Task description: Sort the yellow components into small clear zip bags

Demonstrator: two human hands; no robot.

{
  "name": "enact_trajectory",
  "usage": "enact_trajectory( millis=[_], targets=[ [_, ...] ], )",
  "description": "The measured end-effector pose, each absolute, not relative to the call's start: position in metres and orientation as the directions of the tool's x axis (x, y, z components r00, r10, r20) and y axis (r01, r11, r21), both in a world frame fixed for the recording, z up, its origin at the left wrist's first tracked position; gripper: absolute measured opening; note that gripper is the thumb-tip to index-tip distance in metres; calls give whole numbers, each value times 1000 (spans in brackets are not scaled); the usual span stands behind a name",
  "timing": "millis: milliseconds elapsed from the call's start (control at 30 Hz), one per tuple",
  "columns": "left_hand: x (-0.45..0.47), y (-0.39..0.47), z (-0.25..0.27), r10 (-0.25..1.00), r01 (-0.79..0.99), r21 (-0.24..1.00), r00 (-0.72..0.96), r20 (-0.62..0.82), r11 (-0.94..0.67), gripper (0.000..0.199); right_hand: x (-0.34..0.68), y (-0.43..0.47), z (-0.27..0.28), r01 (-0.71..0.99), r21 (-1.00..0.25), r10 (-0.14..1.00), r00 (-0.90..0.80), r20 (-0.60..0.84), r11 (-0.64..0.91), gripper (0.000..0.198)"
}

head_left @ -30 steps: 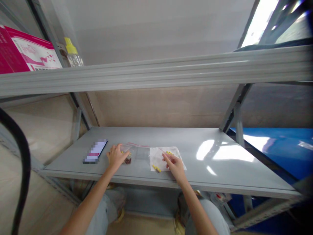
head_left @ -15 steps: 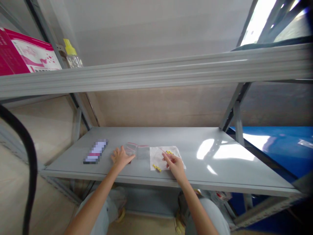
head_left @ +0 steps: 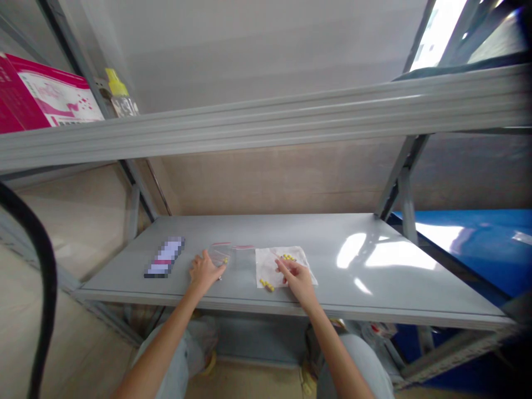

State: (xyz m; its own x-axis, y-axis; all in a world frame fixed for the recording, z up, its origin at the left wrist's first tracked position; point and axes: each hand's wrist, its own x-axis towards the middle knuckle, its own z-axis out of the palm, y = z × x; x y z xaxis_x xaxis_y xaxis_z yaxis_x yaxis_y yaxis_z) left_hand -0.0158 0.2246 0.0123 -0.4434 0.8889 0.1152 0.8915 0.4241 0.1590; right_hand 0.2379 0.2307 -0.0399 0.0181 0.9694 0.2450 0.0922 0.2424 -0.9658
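Observation:
My left hand (head_left: 204, 275) rests on the shelf at the left edge of a clear zip bag (head_left: 218, 254) with a red strip, thumb and fingers apart. Small yellow pieces show at that bag near my thumb. Beside it lies a second clear zip bag (head_left: 244, 259), flat. My right hand (head_left: 296, 279) is over a white cloth (head_left: 262, 260), thumb and fingers pinched together; a thin pale line runs from the fingertips, too fine to name. Small yellow capsule-like pieces (head_left: 267, 285) lie on the cloth's near left, and more yellow pieces (head_left: 288, 257) sit just beyond my right fingers.
A phone (head_left: 165, 257), blurred out, lies on the grey shelf (head_left: 316, 233) at the left. An upper shelf beam (head_left: 266, 124) crosses above, with a pink box (head_left: 54, 94) and a yellow-capped bottle (head_left: 120, 97) behind it. A black cable (head_left: 46, 277) hangs at left.
The fingers of my left hand have drawn a little closer together, and yellow pieces now show near its thumb. My right hand keeps its pinch in place. The view has shifted slightly.

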Motion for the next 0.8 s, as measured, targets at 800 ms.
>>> enact_trajectory(
  millis=[800],
  targets=[
    [8,252,4,867,947,258,-288,407,194,68,239,232,-28,55,-966,965,50,256,253,54]
  ],
)
